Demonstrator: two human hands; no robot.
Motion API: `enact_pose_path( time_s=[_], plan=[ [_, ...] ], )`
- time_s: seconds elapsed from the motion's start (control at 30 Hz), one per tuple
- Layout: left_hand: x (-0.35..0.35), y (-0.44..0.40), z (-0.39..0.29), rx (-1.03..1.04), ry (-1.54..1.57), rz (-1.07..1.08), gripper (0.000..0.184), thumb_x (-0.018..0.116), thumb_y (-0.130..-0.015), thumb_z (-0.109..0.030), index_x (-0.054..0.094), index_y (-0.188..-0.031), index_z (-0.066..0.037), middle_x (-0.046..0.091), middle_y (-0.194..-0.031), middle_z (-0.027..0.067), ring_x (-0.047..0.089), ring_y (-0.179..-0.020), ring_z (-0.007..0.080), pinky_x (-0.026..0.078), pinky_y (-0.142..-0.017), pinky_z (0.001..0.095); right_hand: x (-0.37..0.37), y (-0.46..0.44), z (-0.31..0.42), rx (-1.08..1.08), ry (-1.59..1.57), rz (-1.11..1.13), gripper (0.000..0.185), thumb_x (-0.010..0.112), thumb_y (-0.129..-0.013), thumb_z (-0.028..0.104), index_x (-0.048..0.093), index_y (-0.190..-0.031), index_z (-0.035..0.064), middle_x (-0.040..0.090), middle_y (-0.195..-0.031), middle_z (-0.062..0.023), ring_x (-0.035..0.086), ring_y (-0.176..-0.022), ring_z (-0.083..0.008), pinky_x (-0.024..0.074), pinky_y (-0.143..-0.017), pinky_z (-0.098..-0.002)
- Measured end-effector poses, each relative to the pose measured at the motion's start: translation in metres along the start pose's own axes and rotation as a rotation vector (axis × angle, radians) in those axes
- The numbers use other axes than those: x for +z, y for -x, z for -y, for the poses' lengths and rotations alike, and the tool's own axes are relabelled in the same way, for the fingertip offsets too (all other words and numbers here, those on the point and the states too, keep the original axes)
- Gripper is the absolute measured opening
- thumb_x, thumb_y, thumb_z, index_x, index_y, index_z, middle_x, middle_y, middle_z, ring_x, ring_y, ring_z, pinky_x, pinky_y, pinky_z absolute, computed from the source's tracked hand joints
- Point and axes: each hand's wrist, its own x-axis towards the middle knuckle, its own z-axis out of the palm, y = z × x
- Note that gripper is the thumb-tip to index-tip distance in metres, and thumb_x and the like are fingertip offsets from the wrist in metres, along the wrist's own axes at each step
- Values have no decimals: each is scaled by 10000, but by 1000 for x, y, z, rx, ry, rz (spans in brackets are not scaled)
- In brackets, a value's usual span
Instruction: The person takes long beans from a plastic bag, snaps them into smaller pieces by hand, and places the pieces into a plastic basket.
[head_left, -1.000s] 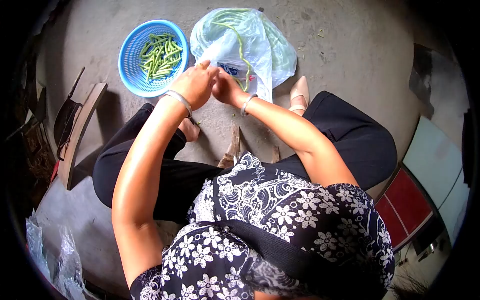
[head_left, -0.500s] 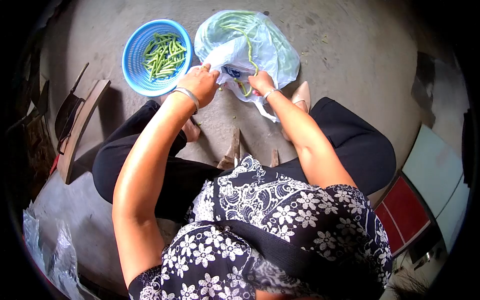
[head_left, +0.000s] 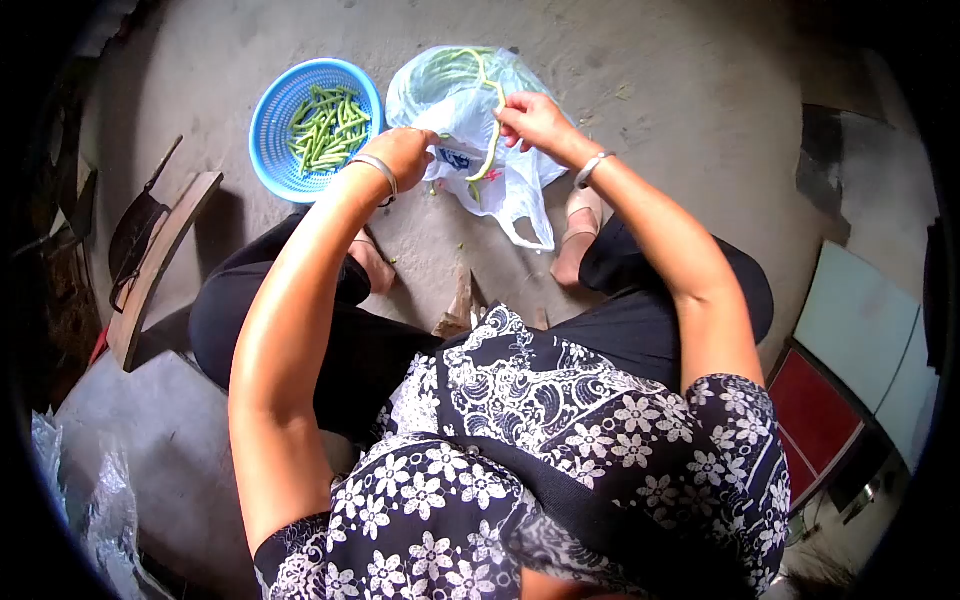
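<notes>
Pinching a long bean [head_left: 491, 156] in the fingers of the right hand [head_left: 535, 122], over the bag [head_left: 523, 207]. Left hand [head_left: 398, 156] curled, can't tell if gripping. Basket [head_left: 262, 130] alongside on the floor [head_left: 680, 150]: short pieces [head_left: 325, 132] in, so partly done. Remaining, I'd judge: this bean plus the bagged bunch [head_left: 437, 72].

I count two hands of mine, one left hand [head_left: 400, 156] and one right hand [head_left: 538, 124], with two bracelets [head_left: 588, 171] between them, one to each wrist, and two feet [head_left: 374, 266] on the floor. Ahead of me there is one blue basket [head_left: 257, 130], one plastic bag [head_left: 468, 116] and, at my right fingertips, one long bean [head_left: 493, 145]. The short bean pieces [head_left: 327, 130] in the basket come to several dozen — they overlap too much for me to give an exact number.
</notes>
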Motion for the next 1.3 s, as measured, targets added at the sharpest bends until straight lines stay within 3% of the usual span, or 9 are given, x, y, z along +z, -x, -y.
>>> enact_pose_path(
  time_s=[0.2, 0.33, 0.6, 0.7, 0.83, 0.87, 0.97, 1.17, 1.3],
  plan=[
    [-22, 4, -12, 24, 799, 53, 284, 463, -923, -249, 591, -1062, -36, 638, -962, 50, 605, -797, 142, 489, -710, 269, -39, 40, 62, -59, -218, 56, 195, 547, -882, 254, 561, -848, 63, 569, -714, -6, 555, -586, -77, 443, -486, -185],
    [-52, 29, -29, 128, 1140, 55, 287, 488, -917, -260, 594, -1040, -23, 643, -905, 69, 587, -751, 104, 478, -684, 234, -52, 68, 85, -140, -378, 45, 188, 533, -889, 237, 557, -831, 60, 571, -705, -13, 570, -589, -94, 450, -490, -199],
    [-71, 51, -68, 284, 1014, -132, 177, 594, -859, -149, 606, -971, -12, 633, -807, 23, 558, -707, 71, 461, -648, 210, -51, 81, 88, -190, -617, 10, 198, 513, -904, 242, 558, -820, 68, 553, -691, 0, 543, -597, -75, 427, -508, -189],
    [-66, 47, -74, 341, 943, -252, 174, 568, -877, -153, 608, -950, 0, 626, -764, 19, 540, -675, 61, 448, -608, 206, -53, 88, 93, -51, -148, -210, 256, 519, -901, 280, 551, -763, 67, 535, -661, 3, 526, -593, -59, 427, -513, -191],
    [-67, 39, -73, 265, 941, -279, 181, 559, -881, -161, 611, -950, -2, 625, -732, 10, 527, -644, 54, 432, -575, 197, -43, 85, 82, -627, 255, -431, 242, 574, -860, 242, 611, -808, 8, 593, -664, -60, 557, -598, -117, 453, -537, -254],
    [-65, 37, -73, 257, 952, -281, 185, 558, -881, -166, 613, -951, -4, 625, -727, 9, 525, -637, 52, 429, -569, 194, -36, 87, 84, -722, 241, -364, 196, 602, -831, 192, 628, -931, 25, 633, -798, -79, 572, -647, -134, 466, -587, -268],
    [-68, 35, -72, 200, 1014, -234, 212, 543, -891, -194, 615, -961, -8, 636, -755, 25, 526, -636, 52, 423, -568, 186, -18, 110, 104, -604, 241, -78, 210, 604, -820, 162, 629, -975, 23, 639, -898, -100, 570, -665, -129, 465, -615, -255],
    [-71, 35, -70, 183, 1298, -75, 233, 515, -901, -217, 607, -974, -17, 640, -796, 40, 530, -665, 60, 421, -599, 179, -19, 105, 96, -561, 125, -76, 193, 581, -812, 87, 627, -980, 4, 633, -778, -48, 540, -664, -80, 451, -595, -242],
    [-80, 43, -76, 160, 1006, -118, 201, 500, -885, -148, 613, -912, 15, 638, -764, 37, 554, -650, 73, 449, -586, 210, -20, 113, 102, -591, 266, -80, 174, 598, -810, 127, 637, -942, 21, 614, -736, -67, 557, -651, -118, 449, -587, -259]
  ],
)
